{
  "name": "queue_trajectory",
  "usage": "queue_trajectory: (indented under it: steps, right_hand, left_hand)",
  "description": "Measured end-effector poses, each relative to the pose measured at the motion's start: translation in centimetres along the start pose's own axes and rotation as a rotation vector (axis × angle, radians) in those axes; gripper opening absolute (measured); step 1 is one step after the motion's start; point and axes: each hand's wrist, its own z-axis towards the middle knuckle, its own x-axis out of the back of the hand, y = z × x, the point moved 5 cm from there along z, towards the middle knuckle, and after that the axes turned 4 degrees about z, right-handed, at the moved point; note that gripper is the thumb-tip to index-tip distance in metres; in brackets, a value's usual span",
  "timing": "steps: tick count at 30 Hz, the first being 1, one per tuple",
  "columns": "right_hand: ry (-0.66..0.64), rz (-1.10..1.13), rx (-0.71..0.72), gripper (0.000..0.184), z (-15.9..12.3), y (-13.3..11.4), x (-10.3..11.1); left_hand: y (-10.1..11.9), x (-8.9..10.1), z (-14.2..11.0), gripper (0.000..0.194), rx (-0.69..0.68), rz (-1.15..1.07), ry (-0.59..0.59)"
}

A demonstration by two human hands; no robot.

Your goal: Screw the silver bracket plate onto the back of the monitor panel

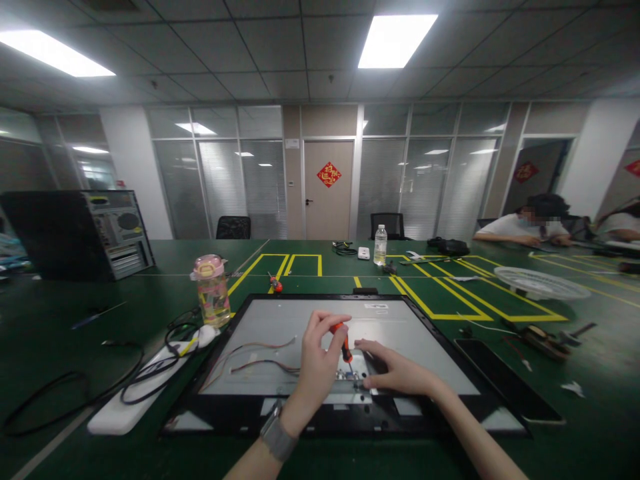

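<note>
Orange screwdriver point(346, 350) is gripped in left hand point(321, 350), handle partly covered; tip cannot be resolved against metal plate point(362, 364) on framed panel point(425, 350). Right hand point(400, 371) is spread at plate's right side, partly hiding it. Farther off, one person point(520, 225) is blurred, another point(623, 225) cut off.

The left hand point(324, 350) pinches, raised; the right hand point(400, 371) rests lower, loosely curved.
</note>
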Motion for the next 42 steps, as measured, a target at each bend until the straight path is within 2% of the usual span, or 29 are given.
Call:
queue_trajectory:
  steps: [4,11,16,23,31,37,42]
  right_hand:
    - [-0.005,-0.002,-0.026,0.082,-0.1,-0.06,0.02]
    - [-0.005,-0.002,-0.017,0.079,-0.15,-0.36,0.05]
    - [-0.009,-0.005,-0.033,0.079,-0.09,-0.42,0.03]
    - [-0.014,0.008,-0.033,0.082,-0.07,-0.4,0.04]
    - [-0.01,0.014,-0.034,0.081,-0.13,-0.63,0.05]
    - [-0.016,0.005,-0.024,0.078,-0.13,-0.56,0.04]
    - [-0.011,0.006,-0.024,0.079,-0.11,-0.27,-0.01]
  left_hand:
    - [0.11,-0.08,0.14,0.028,0.044,-0.084,-0.046]
    - [-0.25,0.09,0.18,0.02,0.02,0.003,0.015]
    - [-0.24,-0.1,0.18,0.026,0.058,-0.08,-0.028]
    - [-0.21,-0.1,0.17,0.024,0.038,-0.035,-0.03]
    - [-0.35,-0.37,0.11,0.028,0.089,-0.129,-0.082]
    - [-0.51,0.1,0.19,0.016,0.025,0.001,0.009]
    - [-0.07,-0.3,0.16,0.027,0.034,-0.073,-0.09]
